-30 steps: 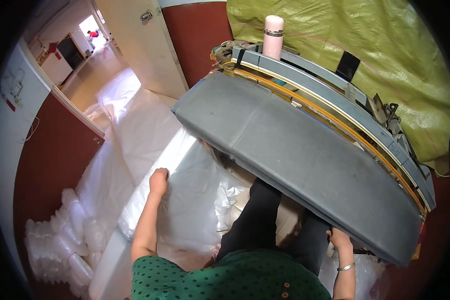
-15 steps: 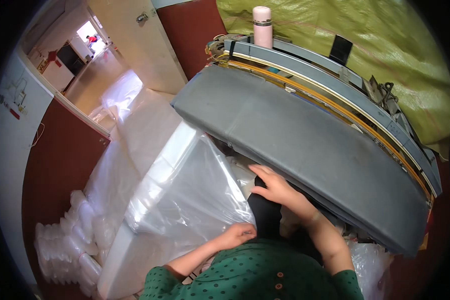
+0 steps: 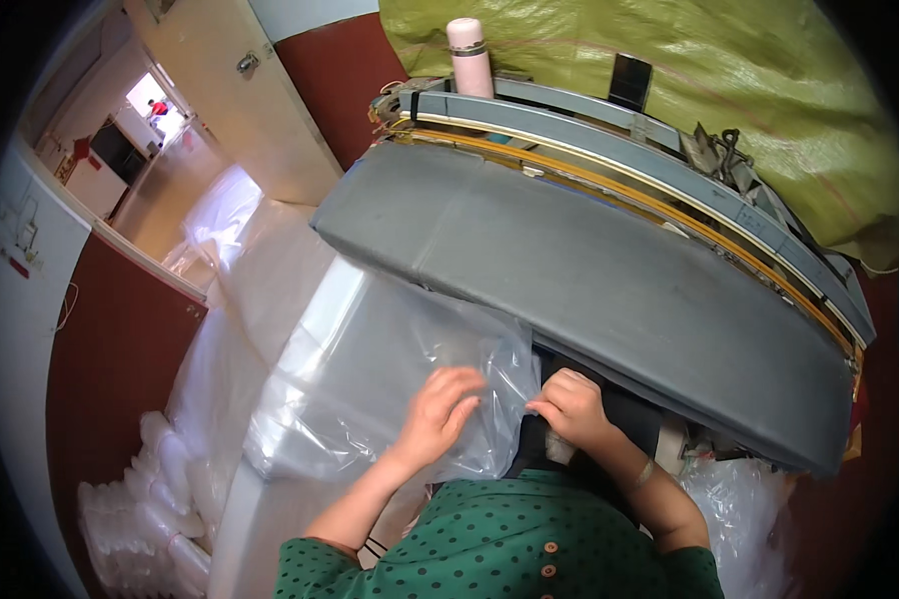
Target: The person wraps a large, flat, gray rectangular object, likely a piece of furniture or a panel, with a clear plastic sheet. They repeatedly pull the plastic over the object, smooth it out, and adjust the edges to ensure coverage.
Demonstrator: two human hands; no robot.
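Clear plastic sheet (image 3: 345, 399) is lying under the left hand (image 3: 442, 411), that hand is bending loosely half open, right hand (image 3: 571, 407) is curling at the sheet's edge, cannot tell if it is gripping, gray pad (image 3: 589, 275) is sitting just past both hands

Our right hand (image 3: 571, 407) pinches the clear plastic sheet (image 3: 355, 384) at its right edge — our left hand (image 3: 438, 411), thumb and fingers apart, is over it. A pink bottle (image 3: 471, 65) stands beyond the grey padded board's (image 3: 589, 270) far edge.
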